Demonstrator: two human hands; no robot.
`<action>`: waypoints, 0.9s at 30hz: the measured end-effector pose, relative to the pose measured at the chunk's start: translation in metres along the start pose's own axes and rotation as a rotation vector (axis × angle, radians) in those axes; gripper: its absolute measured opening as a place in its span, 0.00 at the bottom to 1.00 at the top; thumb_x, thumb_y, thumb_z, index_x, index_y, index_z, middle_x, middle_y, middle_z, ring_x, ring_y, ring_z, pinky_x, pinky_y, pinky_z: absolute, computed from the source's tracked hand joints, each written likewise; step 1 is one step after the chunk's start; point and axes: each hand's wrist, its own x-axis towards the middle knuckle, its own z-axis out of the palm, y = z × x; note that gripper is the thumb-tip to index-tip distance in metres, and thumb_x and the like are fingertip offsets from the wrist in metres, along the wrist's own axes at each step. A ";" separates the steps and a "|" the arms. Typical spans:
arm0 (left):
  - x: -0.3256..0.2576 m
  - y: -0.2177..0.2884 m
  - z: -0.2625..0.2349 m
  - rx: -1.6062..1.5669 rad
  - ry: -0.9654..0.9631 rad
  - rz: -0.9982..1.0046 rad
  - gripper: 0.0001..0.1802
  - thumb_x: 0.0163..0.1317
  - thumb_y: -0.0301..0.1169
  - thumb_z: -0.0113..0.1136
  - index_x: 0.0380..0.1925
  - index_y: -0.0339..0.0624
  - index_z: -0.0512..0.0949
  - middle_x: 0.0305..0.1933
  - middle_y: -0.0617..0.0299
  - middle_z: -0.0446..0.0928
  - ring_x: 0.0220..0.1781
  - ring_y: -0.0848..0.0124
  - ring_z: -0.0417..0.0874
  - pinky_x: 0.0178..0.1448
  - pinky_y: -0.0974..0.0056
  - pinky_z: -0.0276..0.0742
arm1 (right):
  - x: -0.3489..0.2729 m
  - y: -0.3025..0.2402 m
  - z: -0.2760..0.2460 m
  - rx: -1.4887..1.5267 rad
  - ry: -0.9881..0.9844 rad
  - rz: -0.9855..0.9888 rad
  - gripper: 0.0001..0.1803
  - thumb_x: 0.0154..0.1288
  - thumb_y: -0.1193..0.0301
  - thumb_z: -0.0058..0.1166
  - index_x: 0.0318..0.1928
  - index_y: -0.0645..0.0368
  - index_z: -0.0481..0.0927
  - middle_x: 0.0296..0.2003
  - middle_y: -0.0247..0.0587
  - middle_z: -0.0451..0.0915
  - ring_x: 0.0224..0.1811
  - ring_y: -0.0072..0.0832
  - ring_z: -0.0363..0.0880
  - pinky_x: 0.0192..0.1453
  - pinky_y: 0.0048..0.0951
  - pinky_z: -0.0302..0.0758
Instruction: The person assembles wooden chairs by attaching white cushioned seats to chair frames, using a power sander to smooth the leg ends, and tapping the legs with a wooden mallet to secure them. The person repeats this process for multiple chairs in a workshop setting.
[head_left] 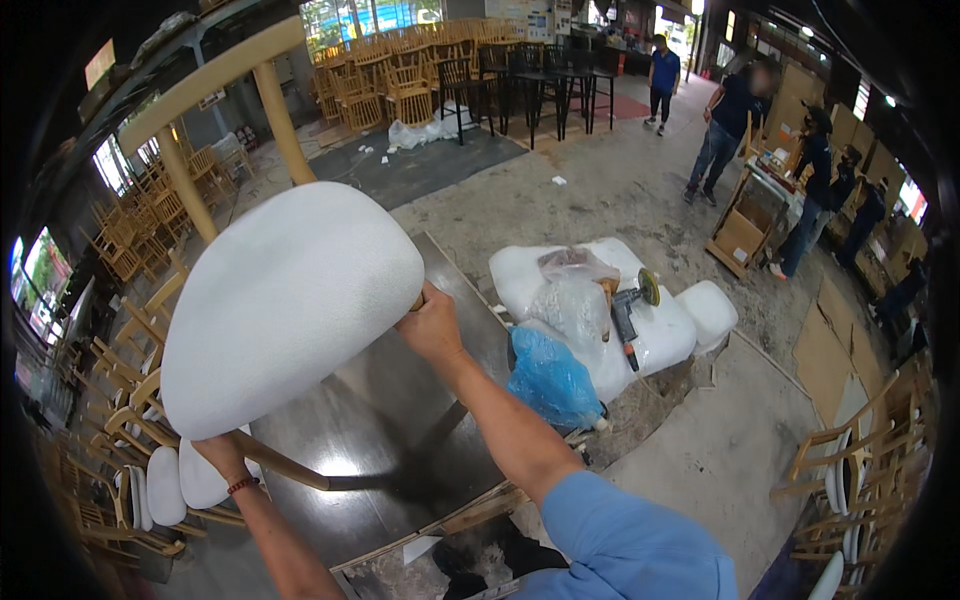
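I hold a wooden chair with a white cushioned seat (pixel 285 300) tilted up over a dark glossy tabletop (pixel 400 430). My right hand (pixel 432 325) grips the chair's frame at the seat's right edge. My left hand (pixel 222 455), with a red bracelet at the wrist, grips the frame under the seat's lower left edge. The chair's light wooden legs and back rail (pixel 215 75) stick up and away from me. One wooden leg (pixel 285 465) slants down across the tabletop.
Right of the table lie white cushions (pixel 665 335) with a power tool (pixel 630 310), clear plastic wrap and a blue plastic bag (pixel 550 380) on them. Stacked wooden chairs stand at left (pixel 120 400), far back (pixel 390 85) and right (pixel 860 480). Several people (pixel 725 125) stand at the back right.
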 end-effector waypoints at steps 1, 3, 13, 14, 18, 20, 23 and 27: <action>-0.010 0.004 0.003 0.003 0.013 0.048 0.23 0.65 0.31 0.55 0.56 0.25 0.72 0.55 0.46 0.79 0.53 0.59 0.82 0.56 0.59 0.76 | -0.003 0.003 -0.004 0.016 0.004 0.003 0.24 0.48 0.70 0.70 0.49 0.57 0.81 0.40 0.47 0.86 0.44 0.43 0.86 0.48 0.34 0.78; -0.027 0.008 0.000 -0.002 0.051 0.083 0.24 0.65 0.31 0.56 0.57 0.26 0.71 0.57 0.47 0.78 0.55 0.59 0.81 0.58 0.59 0.75 | -0.017 0.007 -0.012 0.091 0.039 -0.103 0.25 0.49 0.69 0.69 0.50 0.59 0.80 0.41 0.48 0.86 0.45 0.42 0.86 0.49 0.35 0.79; -0.160 0.010 -0.073 0.111 -0.057 0.326 0.27 0.63 0.35 0.63 0.58 0.32 0.72 0.59 0.49 0.77 0.59 0.56 0.79 0.63 0.54 0.73 | -0.084 -0.052 -0.206 -0.433 -0.146 0.075 0.27 0.61 0.68 0.56 0.61 0.62 0.75 0.52 0.52 0.82 0.49 0.33 0.82 0.53 0.37 0.76; -0.175 0.010 -0.071 0.093 -0.109 0.353 0.27 0.62 0.36 0.63 0.58 0.33 0.73 0.59 0.49 0.77 0.59 0.56 0.79 0.63 0.54 0.73 | -0.077 -0.092 -0.233 -0.300 0.125 -0.049 0.25 0.65 0.66 0.55 0.61 0.62 0.75 0.51 0.51 0.82 0.49 0.30 0.81 0.53 0.33 0.76; -0.233 -0.001 -0.124 0.181 -0.337 0.433 0.26 0.61 0.36 0.65 0.57 0.35 0.74 0.57 0.50 0.78 0.58 0.54 0.79 0.64 0.53 0.72 | -0.102 -0.315 -0.139 0.425 -0.016 -0.340 0.44 0.67 0.52 0.56 0.74 0.61 0.53 0.66 0.53 0.67 0.62 0.42 0.74 0.55 0.39 0.77; -0.268 0.012 -0.121 0.119 -0.501 0.488 0.26 0.60 0.37 0.65 0.56 0.36 0.75 0.56 0.50 0.79 0.58 0.53 0.79 0.64 0.53 0.72 | -0.123 -0.396 -0.109 0.339 0.149 -0.451 0.44 0.68 0.45 0.43 0.69 0.67 0.51 0.65 0.58 0.57 0.64 0.43 0.60 0.63 0.39 0.62; -0.307 0.022 -0.143 -0.011 -0.642 0.453 0.25 0.59 0.37 0.66 0.55 0.38 0.77 0.55 0.50 0.80 0.57 0.50 0.79 0.64 0.52 0.72 | -0.177 -0.476 -0.098 0.289 0.350 -0.455 0.51 0.73 0.40 0.26 0.70 0.79 0.33 0.71 0.69 0.39 0.75 0.52 0.40 0.80 0.41 0.42; -0.323 0.084 -0.152 -0.118 -0.996 0.769 0.23 0.59 0.36 0.66 0.53 0.37 0.78 0.53 0.51 0.80 0.56 0.55 0.80 0.62 0.53 0.74 | -0.204 -0.450 -0.161 0.970 0.433 -0.669 0.33 0.67 0.48 0.48 0.58 0.65 0.64 0.51 0.55 0.72 0.51 0.39 0.75 0.56 0.39 0.73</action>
